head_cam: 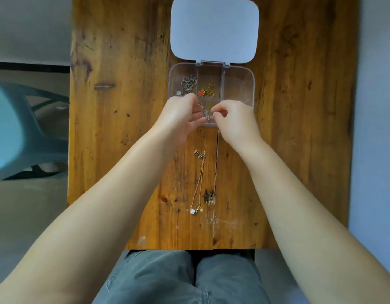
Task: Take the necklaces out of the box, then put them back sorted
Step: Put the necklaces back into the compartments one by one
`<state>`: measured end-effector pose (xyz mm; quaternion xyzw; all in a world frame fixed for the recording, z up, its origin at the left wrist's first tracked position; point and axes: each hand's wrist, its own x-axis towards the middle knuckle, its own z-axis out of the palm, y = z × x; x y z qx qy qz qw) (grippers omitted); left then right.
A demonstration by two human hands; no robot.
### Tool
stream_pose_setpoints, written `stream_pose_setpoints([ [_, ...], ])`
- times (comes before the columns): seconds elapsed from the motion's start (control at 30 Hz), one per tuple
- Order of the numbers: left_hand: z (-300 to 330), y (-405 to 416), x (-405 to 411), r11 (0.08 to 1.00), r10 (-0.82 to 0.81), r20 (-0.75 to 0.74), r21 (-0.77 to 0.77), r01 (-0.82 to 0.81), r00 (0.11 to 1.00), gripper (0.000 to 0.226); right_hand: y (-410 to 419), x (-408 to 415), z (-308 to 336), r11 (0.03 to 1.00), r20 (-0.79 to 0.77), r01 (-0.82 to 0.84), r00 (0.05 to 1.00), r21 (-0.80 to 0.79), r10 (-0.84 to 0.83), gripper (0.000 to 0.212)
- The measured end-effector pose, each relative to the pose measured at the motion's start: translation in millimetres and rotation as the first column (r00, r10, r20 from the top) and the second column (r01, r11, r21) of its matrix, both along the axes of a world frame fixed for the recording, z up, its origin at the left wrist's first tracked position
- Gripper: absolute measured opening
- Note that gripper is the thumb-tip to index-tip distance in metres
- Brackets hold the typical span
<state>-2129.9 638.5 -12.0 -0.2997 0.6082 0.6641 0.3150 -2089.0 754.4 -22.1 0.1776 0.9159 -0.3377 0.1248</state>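
Observation:
A clear compartment box (247, 84) stands open on the wooden table, its white lid (213, 29) folded back. A silver necklace (189, 84) lies in the far left compartment. Beside it, in the middle one, sits a gold chain with a red heart (206, 91). My left hand (180, 117) and my right hand (233, 119) meet over the box's near edge, both pinching a thin silver chain (205, 113) between them. On the table nearer to me lies a rose-gold necklace (199, 181) with a sparkling flower pendant.
The wooden table (115, 128) is narrow, with bare wood left and right of the box. A teal plastic chair (25, 132) stands off the table's left edge. My knees in grey trousers (178, 279) are below the near edge.

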Motion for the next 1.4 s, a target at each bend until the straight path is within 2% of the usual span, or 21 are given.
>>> stream_pose_setpoints([
  [0.1,4.0,-20.5,8.8,0.993,-0.117,-0.165,-0.006,0.118,0.979,0.018,9.1,13.2,9.1,0.996,-0.101,0.059,0.993,-0.063,-0.065,0.023],
  [0.13,3.1,-28.9,18.1,0.983,-0.181,-0.199,-0.056,0.173,0.963,0.017,11.4,23.1,10.4,0.995,-0.129,0.054,0.99,-0.085,-0.065,0.021],
  [0.2,-5.0,-43.9,46.6,0.924,-0.331,-0.202,-0.269,0.273,0.922,0.015,9.9,46.4,6.5,0.995,-0.081,-0.006,0.997,-0.103,-0.002,0.018],
  [0.27,-17.0,-54.4,85.0,0.782,-0.488,-0.129,-0.504,0.367,0.863,0.016,-0.4,65.2,-8.5,0.991,0.079,-0.117,0.989,-0.063,0.122,0.021],
  [0.33,-26.3,-59.3,128.7,0.656,-0.595,-0.051,-0.608,0.448,0.802,0.014,-14.6,77.9,-25.0,0.978,0.177,-0.211,0.962,0.007,0.206,0.031],
  [0.4,-33.1,-59.7,167.2,0.547,-0.676,-0.011,-0.678,0.492,0.737,0.008,-24.2,82.1,-36.3,0.971,0.143,-0.229,0.965,0.066,0.218,0.036],
  [0.5,-43.2,-56.3,207.1,0.362,-0.754,0.019,-0.823,0.439,0.657,0.022,-29.1,80.0,-47.0,0.941,0.086,-0.288,0.957,0.179,0.277,0.023],
  [0.6,-53.9,-53.6,229.2,0.231,-0.784,0.067,-0.891,0.39,0.617,0.039,-29.6,75.4,-48.7,0.89,0.117,-0.386,0.922,0.243,0.369,0.017],
  [0.67,-60.9,-52.6,235.5,0.182,-0.801,0.076,-0.914,0.364,0.593,0.038,-27.2,74.6,-47.1,0.892,0.122,-0.406,0.913,0.198,0.388,0.014],
  [0.77,-64.9,-50.6,236.7,0.246,-0.798,-0.007,-0.917,0.315,0.602,0.026,-19.6,80.1,-39.0,0.958,0.134,-0.285,0.949,-0.025,0.285,0.01],
  [0.87,-67.0,-52.2,238.5,0.302,-0.791,-0.079,-0.913,0.275,0.607,0.02,-11.3,92.7,-28.9,0.958,0.186,-0.109,0.969,-0.265,0.161,0.012],
  [0.93,-66.5,-53.5,239.1,0.323,-0.798,-0.11,-0.908,0.266,0.592,0.017,-5.9,101.6,-23.1,0.895,0.235,0.066,0.971,-0.442,0.044,0.011],
  [1.03,-60.8,-45.2,236.8,0.352,-0.826,-0.173,-0.901,0.252,0.536,0.016,8.3,112.5,-12.3,0.703,0.296,0.301,0.946,-0.645,-0.133,0.012],
  [1.17,-48.2,-5.9,229.1,0.389,-0.867,-0.266,-0.889,0.24,0.421,0.018,54.8,119.4,6.9,0.589,0.257,0.409,0.909,-0.697,-0.328,0.012],
  [1.23,-43.4,23.6,225.0,0.415,-0.879,-0.311,-0.873,0.257,0.363,0.018,85.8,119.7,16.5,0.587,0.217,0.44,0.885,-0.68,-0.412,0.012],
  [1.3,-41.6,53.7,222.4,0.443,-0.882,-0.351,-0.846,0.298,0.316,0.016,115.2,117.3,22.9,0.657,0.154,0.442,0.88,-0.611,-0.449,0.011],
  [1.4,-50.3,92.2,221.6,0.449,-0.891,-0.377,-0.817,0.363,0.253,0.015,151.9,110.3,18.1,0.805,0.077,0.409,0.905,-0.43,-0.419,0.007],
])
